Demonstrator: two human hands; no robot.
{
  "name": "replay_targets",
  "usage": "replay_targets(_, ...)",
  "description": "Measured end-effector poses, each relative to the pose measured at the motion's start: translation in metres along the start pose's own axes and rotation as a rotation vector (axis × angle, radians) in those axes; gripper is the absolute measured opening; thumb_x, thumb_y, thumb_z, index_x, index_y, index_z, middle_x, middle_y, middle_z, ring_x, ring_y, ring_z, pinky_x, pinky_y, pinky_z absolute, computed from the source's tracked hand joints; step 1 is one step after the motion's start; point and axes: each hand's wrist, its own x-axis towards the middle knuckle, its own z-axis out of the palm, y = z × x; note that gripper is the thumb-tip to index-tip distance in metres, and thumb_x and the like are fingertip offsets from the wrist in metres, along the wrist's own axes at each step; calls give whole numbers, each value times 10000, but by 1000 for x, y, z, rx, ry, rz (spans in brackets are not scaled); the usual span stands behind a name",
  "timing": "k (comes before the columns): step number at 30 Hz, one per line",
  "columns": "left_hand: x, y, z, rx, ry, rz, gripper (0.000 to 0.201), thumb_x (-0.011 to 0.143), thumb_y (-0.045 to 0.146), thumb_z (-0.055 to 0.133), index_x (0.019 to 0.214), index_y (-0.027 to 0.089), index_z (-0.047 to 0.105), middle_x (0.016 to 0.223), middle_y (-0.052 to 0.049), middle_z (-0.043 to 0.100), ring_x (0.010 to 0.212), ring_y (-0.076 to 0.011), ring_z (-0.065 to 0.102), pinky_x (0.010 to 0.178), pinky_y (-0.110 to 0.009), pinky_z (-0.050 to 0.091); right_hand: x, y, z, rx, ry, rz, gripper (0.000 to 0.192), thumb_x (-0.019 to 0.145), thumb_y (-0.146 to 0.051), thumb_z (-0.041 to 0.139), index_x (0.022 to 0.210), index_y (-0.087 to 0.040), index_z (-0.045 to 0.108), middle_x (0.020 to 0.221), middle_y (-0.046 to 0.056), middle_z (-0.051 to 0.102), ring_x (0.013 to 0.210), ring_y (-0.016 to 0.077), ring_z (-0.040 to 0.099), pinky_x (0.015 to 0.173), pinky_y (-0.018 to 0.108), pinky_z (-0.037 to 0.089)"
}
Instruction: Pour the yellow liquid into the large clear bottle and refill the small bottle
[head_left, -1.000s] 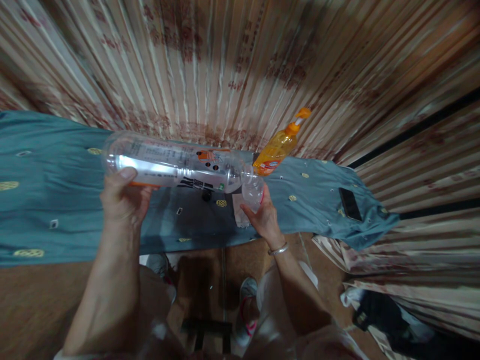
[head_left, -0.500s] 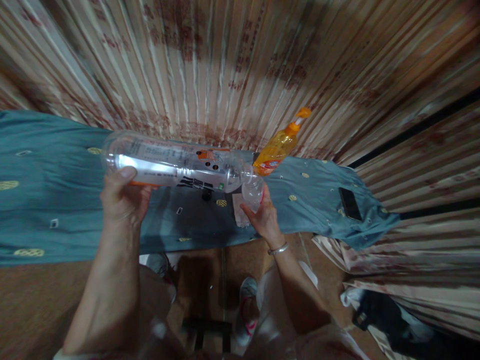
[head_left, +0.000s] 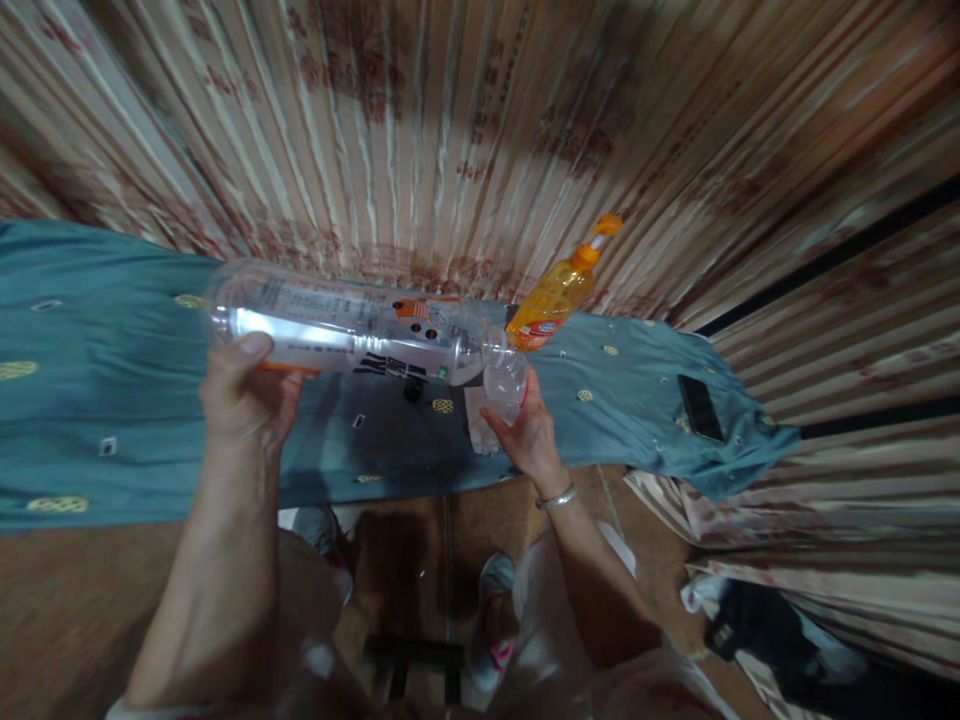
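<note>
My left hand is wrapped round the base end of a large clear plastic bottle, which lies almost level in the air above the cloth. Its neck points right, to the mouth of a small clear plastic cup. Around that cup my right hand is closed, a silver bangle on its wrist. Whether liquid is flowing between them is too unclear to tell. Just behind the cup stands a pump bottle of yellow-orange liquid. Below the cup lies a pale folded cloth or tissue, partly covered by my right hand.
A green patterned cloth covers the long narrow table. A black phone lies toward its right end, and a small dark round object sits under the large bottle. Pleated curtains hang behind and at right. A dark stool is below.
</note>
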Motion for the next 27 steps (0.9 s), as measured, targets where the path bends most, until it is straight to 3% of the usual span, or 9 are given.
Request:
replay_targets(7, -1, -1, -1, 31, -13, 5, 714, 463, 335, 793, 1159, 271, 651, 845, -11, 694, 719, -207, 666, 655, -335, 600, 0, -4, -3, -2, -24, 17, 965, 792, -354, 805, 1593, -147, 307, 1473, 206, 599, 1351, 379, 601, 1089, 589, 534)
replay_targets(27, -4, 4, 5, 43, 43, -23, 729, 418, 295, 754, 1142, 273, 673, 788, 2, 662, 712, -221, 660, 669, -384, 626, -1, 0, -1, -3, -24, 8, 975, 813, -393, 792, 1605, -151, 279, 1521, 210, 555, 1382, 375, 574, 1113, 583, 513)
